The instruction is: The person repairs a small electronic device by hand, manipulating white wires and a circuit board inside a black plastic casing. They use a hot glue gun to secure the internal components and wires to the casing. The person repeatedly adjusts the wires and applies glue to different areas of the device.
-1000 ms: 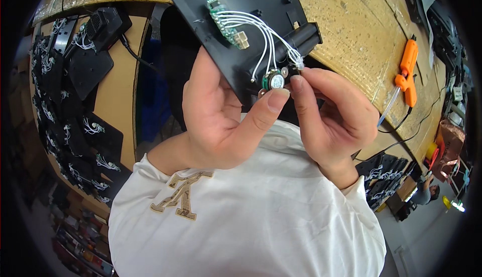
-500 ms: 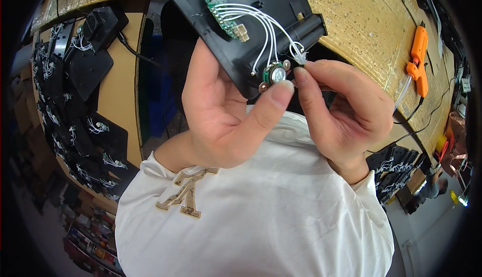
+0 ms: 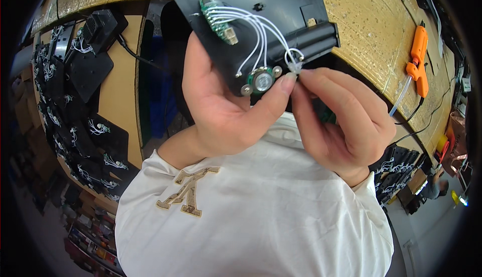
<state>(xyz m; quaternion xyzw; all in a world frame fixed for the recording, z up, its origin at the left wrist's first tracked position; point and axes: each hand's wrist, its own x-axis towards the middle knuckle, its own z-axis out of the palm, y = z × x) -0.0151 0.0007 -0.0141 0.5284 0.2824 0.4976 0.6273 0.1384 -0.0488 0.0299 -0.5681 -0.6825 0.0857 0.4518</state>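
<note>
My left hand (image 3: 221,106) grips a black plastic panel (image 3: 236,6) from below, its thumb tip by the panel's near edge. On the panel sit a green circuit board (image 3: 217,18) and a round silver part (image 3: 263,82) on a small green board with a screw at each side. Several white wires (image 3: 256,18) arch between these parts. They gather at a whitish translucent blob (image 3: 295,67) at the edge. My right hand (image 3: 346,116) has its thumb and forefinger pinched at this blob, touching the left thumb tip. What lies between those fingertips is hidden.
On the workbench (image 3: 361,26) to the right lies an orange glue gun (image 3: 417,61) with a cord. At left, a board (image 3: 118,86) bears a black boxy device (image 3: 103,26) and several wired black panels (image 3: 108,139). More wired panels (image 3: 396,169) stand low at right.
The panel has turned slightly and its wired near edge has shifted left and a little down. The left thumb has moved from the round part to the blob, beside the right fingertips.
</note>
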